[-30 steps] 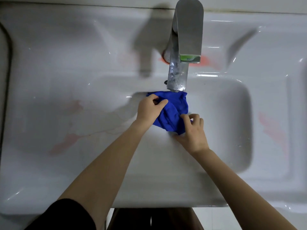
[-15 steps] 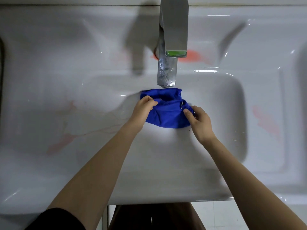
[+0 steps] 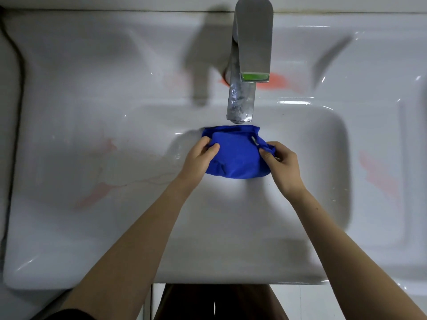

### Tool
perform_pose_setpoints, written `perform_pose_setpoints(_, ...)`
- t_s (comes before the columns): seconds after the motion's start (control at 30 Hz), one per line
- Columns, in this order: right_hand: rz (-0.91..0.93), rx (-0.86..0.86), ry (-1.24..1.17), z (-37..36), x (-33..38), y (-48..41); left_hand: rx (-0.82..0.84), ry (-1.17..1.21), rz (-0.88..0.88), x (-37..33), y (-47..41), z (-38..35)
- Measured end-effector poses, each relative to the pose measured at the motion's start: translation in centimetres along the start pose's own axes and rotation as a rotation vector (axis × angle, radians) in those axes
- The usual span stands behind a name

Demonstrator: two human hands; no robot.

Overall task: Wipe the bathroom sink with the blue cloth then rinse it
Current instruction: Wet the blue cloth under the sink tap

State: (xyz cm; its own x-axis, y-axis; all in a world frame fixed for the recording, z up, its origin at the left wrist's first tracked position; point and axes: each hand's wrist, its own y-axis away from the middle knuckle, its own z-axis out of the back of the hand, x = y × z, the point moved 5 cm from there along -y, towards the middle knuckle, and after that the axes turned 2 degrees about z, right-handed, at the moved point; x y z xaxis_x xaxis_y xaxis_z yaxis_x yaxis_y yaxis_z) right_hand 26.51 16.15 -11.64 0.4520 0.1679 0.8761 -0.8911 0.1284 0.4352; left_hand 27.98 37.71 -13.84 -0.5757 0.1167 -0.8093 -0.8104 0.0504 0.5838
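Cloth: a bright blue, soft fabric cloth (image 3: 238,155) is bunched into a rounded bundle, held between both hands over the basin, just below the tap's spout; a small pale tag shows near its upper right edge.
Left hand: the left hand (image 3: 199,155) grips the cloth's left side, thumb and fingers curled over the fabric's edge.
Right hand: the right hand (image 3: 280,161) pinches the cloth's right end, fingers folded around a small bunch of fabric.
Hands together: they sit apart, one at each end of the cloth, both clamped on it, forearms reaching in from the near edge.
Sink: a white glossy ceramic bathroom sink (image 3: 335,139) with a rounded rectangular basin set in a wide flat surround; faint pinkish-red smears mark the surround on the left and right.
Tap: a brushed metal single-lever tap (image 3: 249,65) stands at the back centre, its spout speckled with droplets and a green mark on the lever's front end; an orange-red stain lies at its base.
Water: whether any runs from the spout cannot be told.
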Motion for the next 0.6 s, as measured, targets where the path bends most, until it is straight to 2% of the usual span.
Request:
perform_pose_setpoints(0.1, 0.006, 0.029, 0.096, -1.4, 0.7, -2.2, -0.184, -0.13, -0.122, 0.2, -0.3, 0.8)
perform_pose_setpoints(0.17, 0.004, -0.033, 0.187, -2.0, 0.5, -4.2, -0.262, -0.221, -0.119, 0.6, -1.5, 1.3)
perform_pose_setpoints(0.3, 0.094, -0.148, 0.541, -2.3, 0.1, -5.5, -0.397, -0.419, -0.101, 1.1, -2.8, 2.4)
perform_pose_setpoints(0.43, -0.025, -0.233, 0.573, -1.7, -0.8, -3.3, -0.44, -0.701, -0.293, 0.2, -1.4, 3.3)
perform_pose_setpoints(0.53, -0.038, -0.149, 0.67, -2.5, -1.2, -2.2, -0.393, -1.035, -0.437, 0.8, -1.2, 4.3)
perform_pose_setpoints(0.6, -0.081, -0.108, 0.641, -3.5, -1.5, -1.8, -0.32, -1.085, -0.467, 1.4, -1.2, 4.4)
